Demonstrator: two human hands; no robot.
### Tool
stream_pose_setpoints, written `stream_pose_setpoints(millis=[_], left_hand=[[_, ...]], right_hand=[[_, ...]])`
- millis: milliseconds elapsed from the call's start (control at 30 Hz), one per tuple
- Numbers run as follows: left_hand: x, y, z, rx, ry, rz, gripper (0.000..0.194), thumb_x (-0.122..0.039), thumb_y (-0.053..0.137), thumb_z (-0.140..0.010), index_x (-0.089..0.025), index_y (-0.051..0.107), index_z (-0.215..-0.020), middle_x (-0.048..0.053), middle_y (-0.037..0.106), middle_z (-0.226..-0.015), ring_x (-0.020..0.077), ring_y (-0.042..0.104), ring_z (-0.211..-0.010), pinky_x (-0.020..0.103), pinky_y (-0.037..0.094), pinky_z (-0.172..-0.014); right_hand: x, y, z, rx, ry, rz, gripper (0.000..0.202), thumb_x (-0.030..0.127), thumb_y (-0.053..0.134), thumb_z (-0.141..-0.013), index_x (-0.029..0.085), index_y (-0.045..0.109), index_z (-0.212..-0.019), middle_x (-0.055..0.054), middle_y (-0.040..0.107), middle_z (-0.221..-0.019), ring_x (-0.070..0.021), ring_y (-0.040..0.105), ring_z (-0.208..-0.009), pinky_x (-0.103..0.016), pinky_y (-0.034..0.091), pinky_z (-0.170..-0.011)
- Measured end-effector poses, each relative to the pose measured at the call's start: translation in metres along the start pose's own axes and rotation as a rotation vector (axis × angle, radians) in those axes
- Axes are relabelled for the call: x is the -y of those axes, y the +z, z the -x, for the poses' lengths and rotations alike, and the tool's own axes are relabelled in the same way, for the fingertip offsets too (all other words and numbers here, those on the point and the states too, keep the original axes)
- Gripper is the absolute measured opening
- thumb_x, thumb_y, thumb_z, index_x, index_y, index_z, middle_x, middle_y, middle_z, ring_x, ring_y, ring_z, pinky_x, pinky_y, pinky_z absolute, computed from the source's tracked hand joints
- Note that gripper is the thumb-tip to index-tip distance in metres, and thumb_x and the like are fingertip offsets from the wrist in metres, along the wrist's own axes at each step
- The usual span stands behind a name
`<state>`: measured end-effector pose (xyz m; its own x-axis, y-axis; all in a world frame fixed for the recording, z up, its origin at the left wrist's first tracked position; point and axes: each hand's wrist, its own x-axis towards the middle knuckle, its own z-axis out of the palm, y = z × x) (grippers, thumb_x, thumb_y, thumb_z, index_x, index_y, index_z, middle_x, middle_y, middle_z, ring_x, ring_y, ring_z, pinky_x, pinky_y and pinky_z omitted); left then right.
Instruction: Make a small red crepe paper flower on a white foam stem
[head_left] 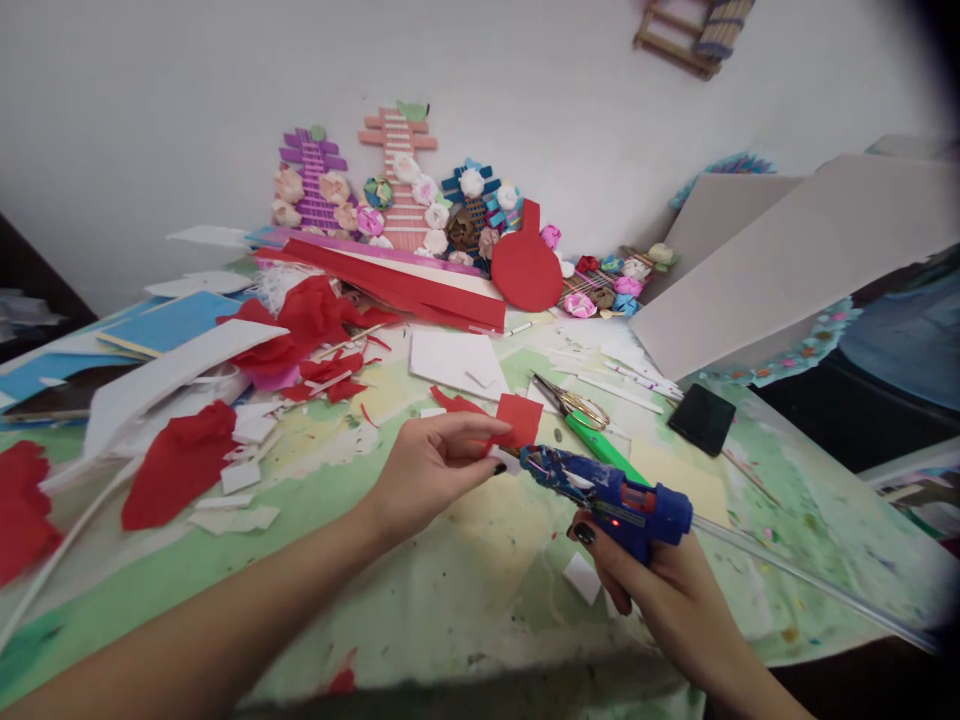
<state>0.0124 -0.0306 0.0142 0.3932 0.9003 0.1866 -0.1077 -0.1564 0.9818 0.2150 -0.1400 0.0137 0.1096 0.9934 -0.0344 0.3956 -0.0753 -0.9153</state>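
Observation:
Between its fingertips my left hand [435, 462] pinches a small piece of red paper [519, 418], with a bit of white showing at its lower edge. My right hand [660, 585] is wrapped round the handle of a blue hot glue gun [600, 482]. The gun's nozzle points left and meets the lower edge of the red paper near my left thumb; whether it touches is too small to tell. A red light glows on the gun's side, and a long clear glue stick [810, 585] comes out of its back.
Scissors [577, 405], a green cutter [607, 447] and a black square [701, 420] lie beyond the gun. Red crepe paper [180, 465] and white scraps cover the left. A red round cutout [527, 265] leans by paper-flower crafts [397, 180]. Large grey board [787, 260] stands right.

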Motion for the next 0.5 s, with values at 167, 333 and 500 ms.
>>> stream_pose_setpoints(millis=[167, 333, 500], left_hand=[[-0.0013, 0.0004, 0.0002, 0.003, 0.004, 0.001, 0.026, -0.010, 0.073, -0.067, -0.014, 0.071, -0.093, 0.006, 0.076, -0.088, 0.0209, 0.072, -0.082, 0.027, 0.060, -0.076], [-0.0007, 0.0017, -0.0003, 0.010, 0.037, 0.014, 0.025, -0.011, 0.073, -0.068, -0.014, 0.071, -0.092, 0.006, 0.076, -0.087, 0.0209, 0.072, -0.082, 0.026, 0.060, -0.076], [0.0019, 0.0010, 0.0005, 0.012, 0.062, 0.031, 0.025, -0.010, 0.072, -0.068, -0.013, 0.071, -0.093, 0.006, 0.076, -0.087, 0.0202, 0.072, -0.083, 0.025, 0.060, -0.077]], right_hand=[[0.0048, 0.0019, -0.0012, -0.015, -0.043, 0.049, 0.037, 0.053, 0.055, -0.082, 0.017, 0.061, -0.076, 0.003, 0.042, -0.047, -0.0097, 0.038, -0.042, -0.023, 0.032, -0.040], [0.0077, 0.0020, -0.0034, -0.042, -0.137, 0.067, 0.030, 0.046, 0.056, -0.083, 0.017, 0.061, -0.077, 0.004, 0.042, -0.044, -0.0102, 0.039, -0.040, -0.024, 0.036, -0.042], [0.0058, 0.0012, -0.0031, -0.041, -0.150, 0.092, 0.029, 0.044, 0.055, -0.085, 0.017, 0.058, -0.074, 0.004, 0.042, -0.046, -0.0095, 0.040, -0.040, -0.022, 0.035, -0.040]])
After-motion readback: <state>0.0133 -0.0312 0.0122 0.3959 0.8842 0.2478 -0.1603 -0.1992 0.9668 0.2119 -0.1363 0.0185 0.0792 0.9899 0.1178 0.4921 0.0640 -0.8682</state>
